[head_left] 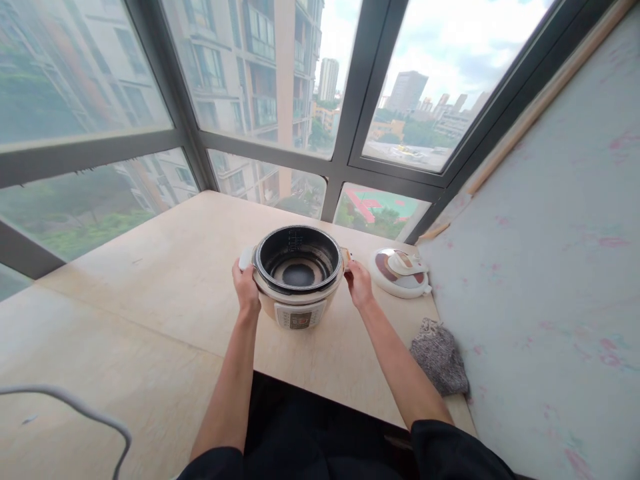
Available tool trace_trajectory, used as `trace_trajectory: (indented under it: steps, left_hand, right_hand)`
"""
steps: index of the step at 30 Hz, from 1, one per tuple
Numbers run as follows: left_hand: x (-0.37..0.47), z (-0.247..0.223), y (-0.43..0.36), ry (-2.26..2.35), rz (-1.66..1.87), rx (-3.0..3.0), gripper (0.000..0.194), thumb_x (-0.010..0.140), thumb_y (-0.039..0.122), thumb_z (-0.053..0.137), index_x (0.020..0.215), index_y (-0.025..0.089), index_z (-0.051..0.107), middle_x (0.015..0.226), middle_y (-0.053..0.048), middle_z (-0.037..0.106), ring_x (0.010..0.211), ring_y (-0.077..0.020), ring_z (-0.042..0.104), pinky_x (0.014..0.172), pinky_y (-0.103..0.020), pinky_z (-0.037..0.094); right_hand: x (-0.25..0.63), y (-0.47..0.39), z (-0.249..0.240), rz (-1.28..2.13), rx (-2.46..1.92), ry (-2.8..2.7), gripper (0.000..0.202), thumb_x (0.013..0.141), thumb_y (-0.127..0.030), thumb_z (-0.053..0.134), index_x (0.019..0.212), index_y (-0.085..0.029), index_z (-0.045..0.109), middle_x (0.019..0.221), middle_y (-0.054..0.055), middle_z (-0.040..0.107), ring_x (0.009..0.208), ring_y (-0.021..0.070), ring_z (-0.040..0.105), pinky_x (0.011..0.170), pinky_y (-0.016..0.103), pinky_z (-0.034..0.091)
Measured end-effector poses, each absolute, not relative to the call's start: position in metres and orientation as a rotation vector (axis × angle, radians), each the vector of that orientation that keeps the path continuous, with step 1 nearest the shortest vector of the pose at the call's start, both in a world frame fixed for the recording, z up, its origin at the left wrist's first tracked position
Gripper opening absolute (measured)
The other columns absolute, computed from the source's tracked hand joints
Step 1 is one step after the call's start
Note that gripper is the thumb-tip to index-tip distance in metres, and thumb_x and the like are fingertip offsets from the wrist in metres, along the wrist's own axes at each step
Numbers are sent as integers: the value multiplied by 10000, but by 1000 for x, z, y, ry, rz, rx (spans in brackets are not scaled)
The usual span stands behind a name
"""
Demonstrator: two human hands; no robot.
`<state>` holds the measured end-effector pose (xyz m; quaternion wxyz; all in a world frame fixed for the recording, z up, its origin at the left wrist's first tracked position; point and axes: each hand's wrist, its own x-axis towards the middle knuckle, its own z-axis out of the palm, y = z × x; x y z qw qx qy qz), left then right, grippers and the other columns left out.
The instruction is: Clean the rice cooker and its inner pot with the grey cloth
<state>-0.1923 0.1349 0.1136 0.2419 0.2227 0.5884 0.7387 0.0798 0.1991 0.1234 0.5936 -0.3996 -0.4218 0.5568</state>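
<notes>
A cream electric cooker [267, 301] stands upright on a pale wooden surface, its control panel facing me. Its top is uncovered, and a dark inner pot [299, 267] sits inside with nothing visible in it. My left hand [246, 287] grips the white side handle on the left. On the right side, my right hand [359, 283] has its fingers curled round the other handle. The round white and brown lid [400, 273] lies on the surface to the right of the cooker.
A crumpled grey-brown cloth [440, 357] lies near the right edge, by the patterned wall [550, 300]. A grey cable [85, 410] curves over the wooden surface [150, 267] at the lower left. Framed windows [343, 147] rise behind the surface.
</notes>
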Motion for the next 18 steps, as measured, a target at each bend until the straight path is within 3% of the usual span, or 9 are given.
trace_trajectory:
  steps: [5, 11, 18]
  left_hand:
    - [-198, 111, 142, 1734, 1976, 579, 548, 866, 345, 532, 1383, 164, 519, 1413, -141, 579, 1298, -247, 578, 1107, -358, 474]
    - [-196, 110, 139, 1691, 1986, 623, 524, 842, 343, 541, 1335, 166, 552, 1400, -130, 585, 1310, -264, 561, 1174, -413, 410]
    - [-193, 120, 131, 1691, 2011, 581, 501, 794, 344, 595, 1261, 161, 603, 1350, -130, 606, 1291, -298, 565, 1156, -442, 434]
  right_hand:
    - [85, 168, 129, 1333, -900, -995, 371, 750, -515, 746, 924, -194, 679, 919, 40, 703, 885, 201, 642, 921, 364, 531]
    - [88, 147, 125, 1309, -905, -913, 365, 782, -476, 741, 1002, -189, 693, 1002, 59, 725, 948, 215, 668, 953, 380, 532]
    - [109, 154, 131, 1473, -928, -1036, 446, 770, -499, 795, 1083, -190, 721, 1056, 46, 740, 974, 203, 679, 971, 350, 527]
